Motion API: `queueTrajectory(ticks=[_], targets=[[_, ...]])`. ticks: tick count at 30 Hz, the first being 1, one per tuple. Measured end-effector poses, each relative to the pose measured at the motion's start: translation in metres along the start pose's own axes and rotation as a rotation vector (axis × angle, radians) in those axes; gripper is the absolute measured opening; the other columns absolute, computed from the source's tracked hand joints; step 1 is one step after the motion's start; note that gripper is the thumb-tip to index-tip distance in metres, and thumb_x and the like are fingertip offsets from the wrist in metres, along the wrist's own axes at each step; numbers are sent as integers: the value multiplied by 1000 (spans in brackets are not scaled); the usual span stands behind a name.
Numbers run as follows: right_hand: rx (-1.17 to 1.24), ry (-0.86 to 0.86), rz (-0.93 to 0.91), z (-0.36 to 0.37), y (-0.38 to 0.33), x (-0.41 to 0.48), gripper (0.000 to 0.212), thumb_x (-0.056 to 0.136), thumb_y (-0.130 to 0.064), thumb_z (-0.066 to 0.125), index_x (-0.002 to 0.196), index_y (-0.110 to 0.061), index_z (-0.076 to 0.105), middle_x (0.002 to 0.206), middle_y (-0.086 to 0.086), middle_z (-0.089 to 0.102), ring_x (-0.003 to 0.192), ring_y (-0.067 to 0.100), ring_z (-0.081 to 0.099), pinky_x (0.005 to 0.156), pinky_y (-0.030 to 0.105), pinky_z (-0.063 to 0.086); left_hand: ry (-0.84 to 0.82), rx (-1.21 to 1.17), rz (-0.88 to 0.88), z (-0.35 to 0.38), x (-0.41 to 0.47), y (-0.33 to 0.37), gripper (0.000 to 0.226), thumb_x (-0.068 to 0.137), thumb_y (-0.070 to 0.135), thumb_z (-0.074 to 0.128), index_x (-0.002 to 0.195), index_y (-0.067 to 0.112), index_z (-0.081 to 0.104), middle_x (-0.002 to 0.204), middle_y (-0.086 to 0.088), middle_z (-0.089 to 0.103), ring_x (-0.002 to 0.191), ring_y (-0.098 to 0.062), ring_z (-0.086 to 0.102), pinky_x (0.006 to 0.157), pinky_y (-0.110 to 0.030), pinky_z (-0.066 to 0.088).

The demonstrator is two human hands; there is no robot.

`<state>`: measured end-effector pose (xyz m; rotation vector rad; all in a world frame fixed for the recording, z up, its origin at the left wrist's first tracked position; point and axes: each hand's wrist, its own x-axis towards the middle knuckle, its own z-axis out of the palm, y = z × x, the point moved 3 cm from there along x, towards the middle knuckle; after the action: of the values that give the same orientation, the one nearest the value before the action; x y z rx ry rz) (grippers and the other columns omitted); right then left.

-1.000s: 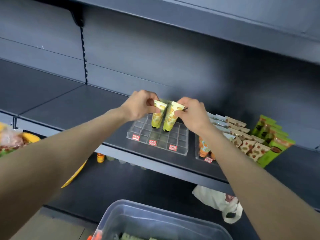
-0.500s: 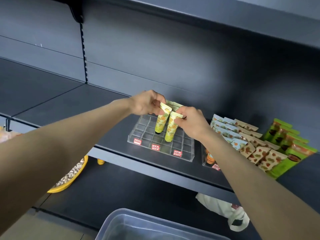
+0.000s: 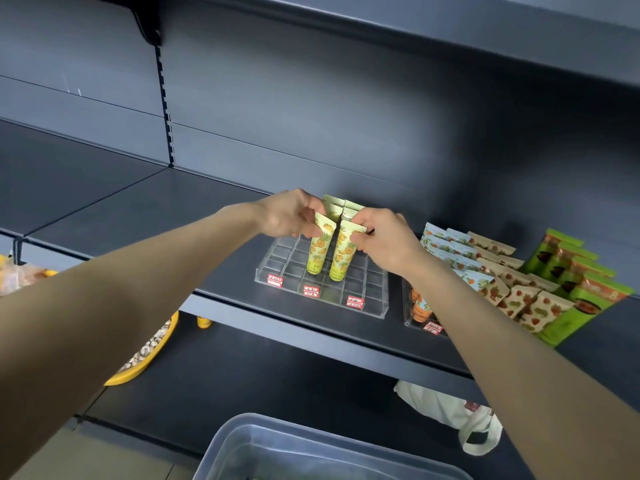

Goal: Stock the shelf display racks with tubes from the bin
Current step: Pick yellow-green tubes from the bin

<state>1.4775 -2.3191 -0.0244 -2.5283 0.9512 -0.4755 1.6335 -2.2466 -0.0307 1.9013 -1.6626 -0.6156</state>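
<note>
Head camera looks down on a clear compartmented rack [image 3: 367,308] that sits near the front edge of the dark shelf [image 3: 214,265]. Three red price tags [image 3: 311,291] on its near wall carry print too small to read. Two yellow-green tubes with a pineapple pattern stand cap-down, side by side, in its middle cells. More like them [image 3: 334,203] stand just behind.

The left hand [image 3: 287,214] pinches the flat top of the left tube [image 3: 318,252], and the right hand [image 3: 384,240] pinches the top of the right tube [image 3: 343,259]. Both arms are stretched forward. Open cells lie to the left, right and near side.

Further right, a second rack [image 3: 415,323] holds orange tubes, then come patterned pouches [image 3: 519,299] and green packets [image 3: 585,299]. The translucent bin [image 3: 235,441] sits nearest, below.
</note>
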Motion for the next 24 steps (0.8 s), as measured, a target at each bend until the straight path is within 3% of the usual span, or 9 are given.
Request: queueTrajectory(ticks=[5, 10, 14, 18, 22, 24], targets=[[-4, 1, 8, -2, -2, 0, 29, 91, -14, 58, 120, -15, 61, 118, 11, 59, 110, 22, 54, 84, 25, 39, 32, 49, -15, 1, 0, 2, 35, 85, 20, 65, 118, 12, 56, 80, 3, 58, 80, -18, 56, 81, -30, 46], [-16, 11, -17, -10, -8, -1, 21, 89, -11, 59, 109, -15, 64, 110, 6, 66, 101, 20, 61, 80, 23, 42, 66, 44, -33, -1, -4, 5, 35, 83, 19, 67, 116, 13, 56, 86, 0, 63, 82, -17, 60, 88, -32, 48], [-43, 43, -31, -20, -12, -9, 24, 88, -12, 62, 111, -17, 64, 114, 5, 65, 106, 21, 59, 95, 32, 47, 169, 75, -25, -11, -19, 16, 32, 83, 19, 68, 112, 12, 56, 100, -9, 67, 90, -23, 62, 89, -32, 47], [-30, 80, -40, -27, -13, -30, 24, 87, -12, 62, 110, -17, 64, 112, 5, 65, 106, 23, 59, 96, 43, 48, 304, 163, 23, -14, -50, 37, 28, 84, 21, 66, 110, 12, 59, 103, -7, 64, 98, -23, 60, 89, -27, 44], [17, 61, -32, -22, -6, -77, 22, 87, -10, 62, 109, -15, 65, 108, 4, 66, 99, 18, 62, 93, 35, 49, 313, 135, 54, 17, -94, 53, 22, 85, 20, 64, 106, 12, 62, 96, -3, 64, 89, -16, 59, 80, -14, 38], [62, 24, -13, -8, 3, -108, 21, 87, -9, 62, 108, -12, 65, 102, 4, 67, 92, 16, 61, 90, 31, 50, 248, 108, 50, 47, -117, 54, 21, 85, 15, 63, 105, 13, 62, 92, -1, 66, 85, -15, 60, 78, -14, 41]])
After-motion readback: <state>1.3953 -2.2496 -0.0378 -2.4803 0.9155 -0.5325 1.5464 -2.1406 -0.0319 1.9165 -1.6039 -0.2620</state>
